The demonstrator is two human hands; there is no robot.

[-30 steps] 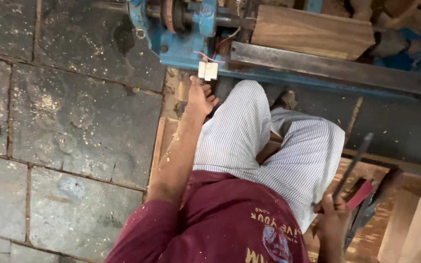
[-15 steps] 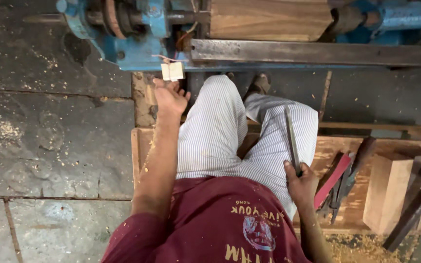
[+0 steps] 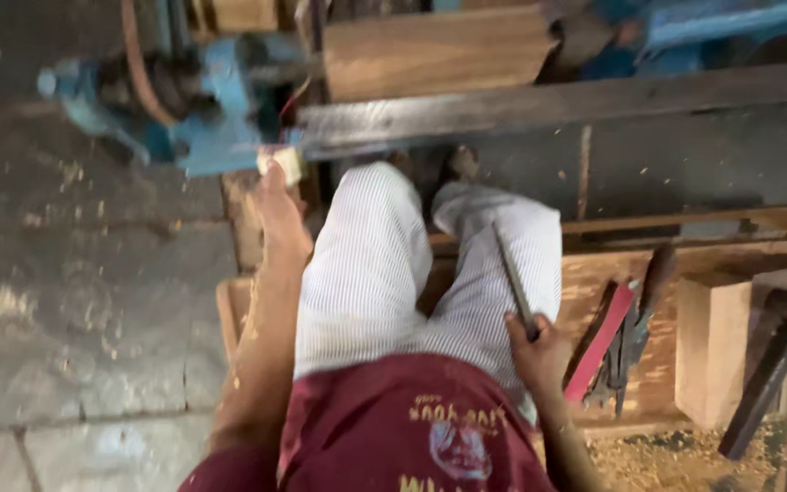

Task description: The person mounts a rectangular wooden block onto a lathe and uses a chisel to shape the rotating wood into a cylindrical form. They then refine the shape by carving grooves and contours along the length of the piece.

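Two hands at work | blue lathe [image 3: 202, 109] above, wooden block [image 3: 434, 50] mounted on it; left hand [image 3: 280, 205] reaches forward, fingertips touching small pale switch box [image 3: 286, 162], whether it pinches it I cannot tell; right hand [image 3: 535, 351] closed around metal chisel [image 3: 512, 278] over right thigh; spare tools [image 3: 617, 342] beside

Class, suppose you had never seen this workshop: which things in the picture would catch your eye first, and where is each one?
The blue machine at top left stands out, with a wooden block mounted beside it at top centre. The left hand reaches up to a small pale switch box under the machine, while the right hand, lower right, grips a long metal chisel lying over the striped trousers. More tools lie on the wooden board at right.
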